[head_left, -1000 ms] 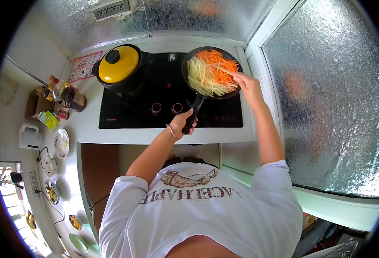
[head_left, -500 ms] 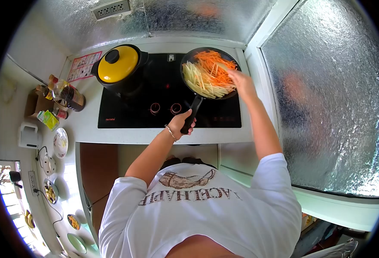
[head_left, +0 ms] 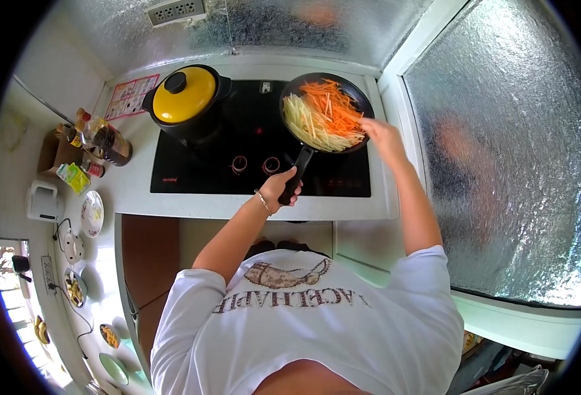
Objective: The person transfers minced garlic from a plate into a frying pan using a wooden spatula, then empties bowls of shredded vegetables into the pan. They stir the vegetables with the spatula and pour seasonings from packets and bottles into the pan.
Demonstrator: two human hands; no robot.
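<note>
My left hand [head_left: 283,187] is wrapped round the black handle of a frying pan [head_left: 364,99], which sits on the right part of the black cooktop [head_left: 198,172]. Orange carrot strips [head_left: 330,105] fill the upper right of the pan. Pale vegetable strips [head_left: 310,125] lie along its left and lower side. At the pan's right rim is my right hand [head_left: 384,138], its fingers drawn together and pointing at the carrot strips. Whatever those fingers hold, if anything, is too blurred to make out.
A black pot with a yellow lid [head_left: 184,96] stands at the cooktop's left. Bottles [head_left: 111,143], a green packet [head_left: 73,176] and a white plate [head_left: 93,214] line the left counter. A frosted glass panel [head_left: 495,151] rises close on the right.
My right hand has drawn back to the right and slightly down, from over the carrot strips to the pan's rim. My left hand keeps its grip on the handle.
</note>
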